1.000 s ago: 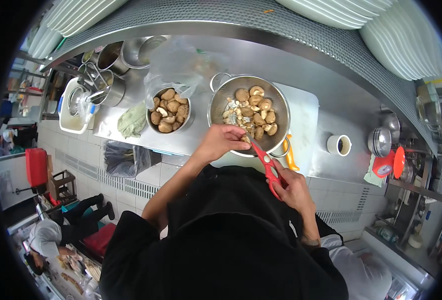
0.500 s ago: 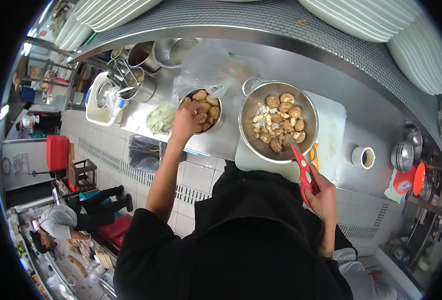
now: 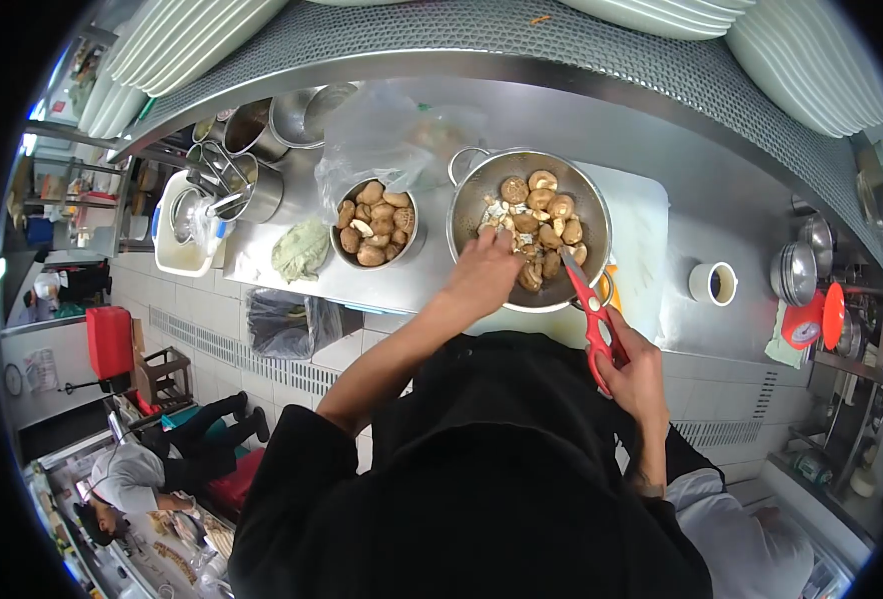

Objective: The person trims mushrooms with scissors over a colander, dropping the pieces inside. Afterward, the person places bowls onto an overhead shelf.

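My left hand [image 3: 485, 271] reaches over the near left rim of a perforated steel colander [image 3: 457, 237]. Its fingers are bent down together among brown mushrooms [image 3: 541, 205] and pale cut pieces; what lies beneath the fingertips is hidden. Red-handled scissors [image 3: 597, 324] are in my right hand [image 3: 637, 374], fingers wrapped round the handles. Their blades point over the colander's near right rim, close to the mushrooms. Left of the colander stands a steel pot [image 3: 417, 238] filled with whole brown mushrooms [image 3: 377, 212], with one pale piece on top.
Under the colander lies a white cutting board [image 3: 641, 230]. A green cloth [image 3: 301, 251], a clear plastic bag [image 3: 377, 135] and a white cup [image 3: 713, 284] are on the steel counter. Stacked plates [image 3: 187, 55] line the shelf above. Another person [image 3: 142, 474] works at lower left.
My left hand has moved right, out of the mushroom pot and into the colander. The scissors remain in my right hand by the colander's rim. The whole view has shifted slightly.
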A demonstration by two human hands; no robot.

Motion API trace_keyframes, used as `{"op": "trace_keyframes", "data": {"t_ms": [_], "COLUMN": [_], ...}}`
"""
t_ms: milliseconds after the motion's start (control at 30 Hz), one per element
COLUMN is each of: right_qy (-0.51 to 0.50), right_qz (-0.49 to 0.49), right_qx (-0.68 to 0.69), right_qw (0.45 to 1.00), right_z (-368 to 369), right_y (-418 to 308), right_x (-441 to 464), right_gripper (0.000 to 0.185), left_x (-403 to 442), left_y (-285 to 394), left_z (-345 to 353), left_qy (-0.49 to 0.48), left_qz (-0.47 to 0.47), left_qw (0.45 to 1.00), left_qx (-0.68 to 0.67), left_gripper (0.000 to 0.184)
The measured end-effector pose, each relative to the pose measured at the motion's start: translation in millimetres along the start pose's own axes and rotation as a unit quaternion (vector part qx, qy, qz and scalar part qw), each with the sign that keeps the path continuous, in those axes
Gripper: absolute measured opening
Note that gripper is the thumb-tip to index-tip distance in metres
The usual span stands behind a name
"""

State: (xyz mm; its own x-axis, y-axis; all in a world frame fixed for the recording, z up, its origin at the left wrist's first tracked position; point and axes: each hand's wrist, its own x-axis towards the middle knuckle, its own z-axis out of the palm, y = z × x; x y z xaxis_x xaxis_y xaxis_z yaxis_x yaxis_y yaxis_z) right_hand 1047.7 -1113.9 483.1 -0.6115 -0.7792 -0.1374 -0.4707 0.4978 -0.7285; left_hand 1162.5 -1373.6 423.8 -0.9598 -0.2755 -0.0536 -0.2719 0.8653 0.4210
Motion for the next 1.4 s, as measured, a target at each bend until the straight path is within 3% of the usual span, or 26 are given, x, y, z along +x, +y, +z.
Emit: {"op": "trace_keyframes", "data": {"t_ms": [67, 133, 200, 233, 267, 333, 367, 567, 700, 767, 967, 1100, 1167, 1200, 1267, 1333, 1367, 1400], "right_qy": [-0.008, -0.007, -0.010, -0.003, -0.001, 0.005, 0.005, 0.007, -0.002, -0.012, -0.074, -0.072, -0.071, -0.057, -0.046, -0.011, 0.001, 0.004], "right_qz": [0.009, 0.025, 0.017, 0.025, -0.003, -0.026, -0.039, -0.077, -0.106, -0.115, -0.104, -0.100, -0.105, -0.078, -0.057, -0.013, -0.019, -0.018], "right_qx": [0.000, 0.000, 0.014, 0.016, 0.010, 0.007, 0.009, -0.007, -0.030, -0.043, -0.078, -0.045, -0.010, -0.005, 0.004, -0.024, -0.030, -0.027], "right_qw": [1.000, 1.000, 1.000, 1.000, 1.000, 1.000, 0.999, 0.997, 0.994, 0.992, 0.989, 0.991, 0.992, 0.995, 0.997, 1.000, 0.999, 0.999], "right_z": [-3.0, -7.4, -8.2, -7.7, -6.2, -2.1, -0.3, 4.5, 3.3, 3.6, 14.0, 14.5, 13.1, 9.3, 5.0, 2.4, 4.1, 5.2], "right_y": [-3.6, -5.7, -7.1, -6.1, -5.2, -6.9, -9.3, -14.0, -15.3, -15.7, -9.9, -11.6, -15.3, -16.0, -12.3, -4.7, 0.6, 3.0], "right_x": [-1.5, -4.0, -8.0, -9.7, -11.0, -12.6, -11.6, -4.6, -1.3, 0.3, 4.3, 5.6, 6.7, 5.7, 5.7, 4.5, 4.9, 4.6], "right_gripper": [0.062, 0.063, 0.064, 0.064, 0.065, 0.066, 0.067, 0.070, 0.072, 0.073, 0.070, 0.068, 0.068, 0.067, 0.066, 0.066, 0.065, 0.065], "left_x": [8.2, 11.8, 13.4, 12.6, 11.5, 8.0, 5.9, -2.4, -7.8, -9.7, -13.7, -16.5, -22.7, -27.3, -38.1, -48.3, -49.6, -51.3], "left_y": [4.4, -3.1, -10.9, -2.7, -6.9, -15.0, -15.6, 9.8, 5.1, 4.6, -3.2, -7.5, -20.4, -32.9, -69.5, -104.6, -94.2, -105.0], "left_z": [12.9, 10.3, 2.3, -21.0, -24.3, -31.3, -35.7, -52.4, -40.8, -32.1, -28.4, -22.8, -35.3, -40.6, -47.5, -62.3, -81.3, -80.5], "left_qy": [-0.005, 0.016, 0.021, -0.001, -0.008, 0.020, 0.009, 0.026, 0.038, 0.042, 0.003, 0.037, 0.116, 0.124, 0.252, 0.294, 0.312, 0.310], "left_qz": [0.003, 0.021, -0.063, -0.129, -0.123, -0.174, -0.186, -0.191, -0.161, -0.164, -0.218, -0.229, -0.201, -0.207, -0.192, -0.247, -0.297, -0.295], "left_qw": [0.997, 0.998, 0.989, 0.950, 0.951, 0.789, 0.762, 0.715, 0.730, 0.769, 0.764, 0.766, 0.830, 0.831, 0.842, 0.863, 0.881, 0.883], "left_qx": [0.082, 0.065, -0.129, -0.284, -0.282, -0.588, -0.620, -0.672, -0.663, -0.616, -0.607, -0.600, -0.507, -0.501, -0.436, -0.328, -0.196, -0.194], "left_gripper": [0.026, 0.022, 0.013, 0.010, 0.010, 0.014, 0.022, 0.026, 0.026, 0.021, 0.019, 0.020, 0.019, 0.019, 0.021, 0.025, 0.028, 0.028]}}
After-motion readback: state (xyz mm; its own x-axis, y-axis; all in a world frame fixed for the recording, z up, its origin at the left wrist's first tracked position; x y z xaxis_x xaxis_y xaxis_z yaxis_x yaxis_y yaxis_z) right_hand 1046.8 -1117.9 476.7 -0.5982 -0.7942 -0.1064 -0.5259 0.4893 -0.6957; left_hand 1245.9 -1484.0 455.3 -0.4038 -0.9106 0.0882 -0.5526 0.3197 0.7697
